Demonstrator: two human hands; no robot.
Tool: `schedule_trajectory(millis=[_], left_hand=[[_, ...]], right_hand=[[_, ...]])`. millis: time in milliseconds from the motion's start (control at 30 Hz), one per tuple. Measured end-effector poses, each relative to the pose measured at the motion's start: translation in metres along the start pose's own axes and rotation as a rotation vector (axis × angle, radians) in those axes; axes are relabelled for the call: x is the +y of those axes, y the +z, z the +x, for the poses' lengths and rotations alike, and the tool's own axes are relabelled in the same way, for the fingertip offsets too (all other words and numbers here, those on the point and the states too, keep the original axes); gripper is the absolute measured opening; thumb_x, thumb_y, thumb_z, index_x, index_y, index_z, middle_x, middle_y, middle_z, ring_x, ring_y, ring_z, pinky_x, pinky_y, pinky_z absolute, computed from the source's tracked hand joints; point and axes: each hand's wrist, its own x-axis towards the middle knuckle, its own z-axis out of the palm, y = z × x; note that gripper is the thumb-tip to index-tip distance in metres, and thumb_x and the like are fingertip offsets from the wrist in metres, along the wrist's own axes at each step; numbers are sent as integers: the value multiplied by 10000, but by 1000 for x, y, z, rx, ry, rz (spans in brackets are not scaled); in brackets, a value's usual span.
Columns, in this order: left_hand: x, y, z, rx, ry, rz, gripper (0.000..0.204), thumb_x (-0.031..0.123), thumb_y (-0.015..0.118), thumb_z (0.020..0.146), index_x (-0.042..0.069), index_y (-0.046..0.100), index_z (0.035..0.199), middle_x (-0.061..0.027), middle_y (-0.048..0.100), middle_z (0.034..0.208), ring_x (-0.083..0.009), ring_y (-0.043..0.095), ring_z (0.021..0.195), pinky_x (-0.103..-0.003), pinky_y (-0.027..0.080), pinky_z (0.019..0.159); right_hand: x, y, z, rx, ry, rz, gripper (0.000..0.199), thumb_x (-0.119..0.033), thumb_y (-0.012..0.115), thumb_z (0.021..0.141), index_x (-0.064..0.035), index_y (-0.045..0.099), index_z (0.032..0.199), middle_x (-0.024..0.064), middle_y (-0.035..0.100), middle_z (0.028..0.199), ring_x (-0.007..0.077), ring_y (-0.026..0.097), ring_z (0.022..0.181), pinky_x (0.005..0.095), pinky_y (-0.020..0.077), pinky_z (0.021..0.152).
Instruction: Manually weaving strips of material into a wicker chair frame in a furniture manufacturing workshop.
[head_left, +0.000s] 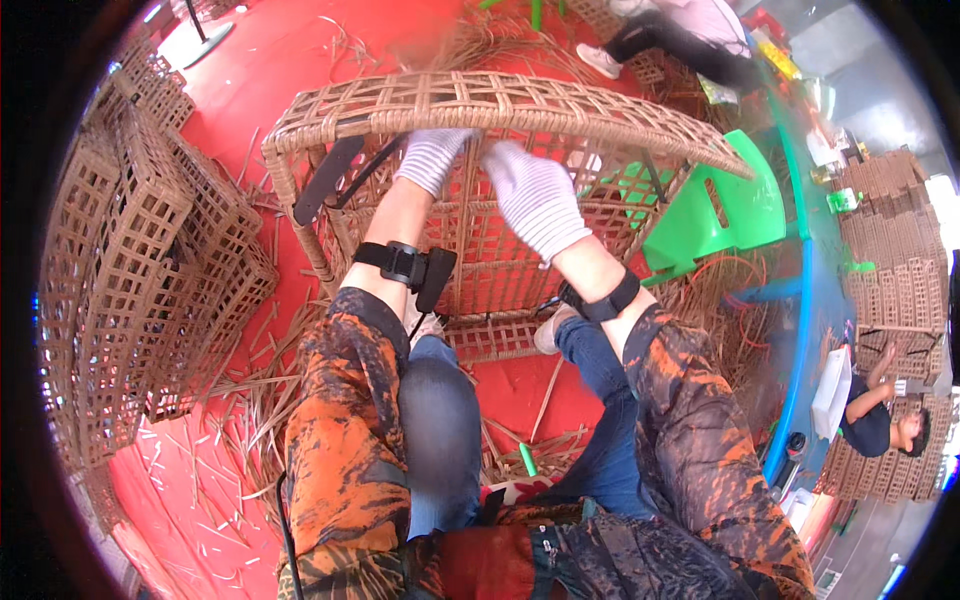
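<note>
A brown woven wicker basket with an open lattice stands in front of me, its thick braided rim curving across the far side. My left hand, in a white-and-purple striped knit glove, is closed at the underside of that rim, fingertips partly hidden. Just right of it, my right hand, in a matching glove, hangs over the basket's inside near the rim. Its fingers are smeared by motion, so whether they hold a strand is unclear. A dark flat strip hangs at the basket's left end.
Stacked woven baskets rise on the left. A green plastic chair stands right of the basket, beside a blue-edged table. Loose strips litter the red floor. Another person is at the far right; one more sits beyond the table.
</note>
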Motion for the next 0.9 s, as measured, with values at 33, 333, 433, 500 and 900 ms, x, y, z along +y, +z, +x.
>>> schedule_trajectory(millis=[33, 333, 433, 500, 900], left_hand=[[16, -9, -6, -77, 18, 210, 547, 369, 548, 859, 103, 489, 1333, -125, 492, 1370, -292, 410, 1309, -433, 290, 1110], [-36, -12, -7, 596, 276, 322, 337, 266, 474, 889, 56, 650, 1085, -127, 654, 1093, -321, 582, 1043, -460, 424, 910], [11, 10, -23, 330, 156, 280, 356, 311, 474, 886, 51, 661, 1040, -136, 677, 996, -294, 624, 951, -402, 463, 857], [6, 2, -27, 184, -148, -211, 398, 371, 448, 902, 57, 675, 993, -146, 688, 932, -278, 653, 869, -373, 489, 782], [-11, 13, -11, -53, -230, -641, 340, 373, 468, 944, 103, 674, 926, -45, 680, 711, -121, 566, 524, -295, 406, 445]], right_hand=[[-16, -10, -8, -83, 41, 6, 130, -133, 496, 861, -55, 577, 926, 156, 652, 715, 312, 663, 659, 442, 524, 549], [-34, -15, -32, -188, -376, 348, 182, -204, 548, 874, -64, 623, 960, 147, 646, 851, 317, 641, 777, 409, 522, 673], [47, -19, -19, -13, -247, 37, 227, -224, 519, 895, -45, 656, 928, 159, 657, 888, 325, 637, 837, 416, 510, 767], [53, -10, 10, -74, 51, 265, 246, -225, 509, 909, -29, 656, 920, 172, 668, 872, 319, 649, 779, 394, 507, 738], [37, 22, 71, -520, 462, 513, 237, -230, 564, 900, -2, 610, 943, 27, 554, 702, 101, 508, 619, 277, 434, 572]])
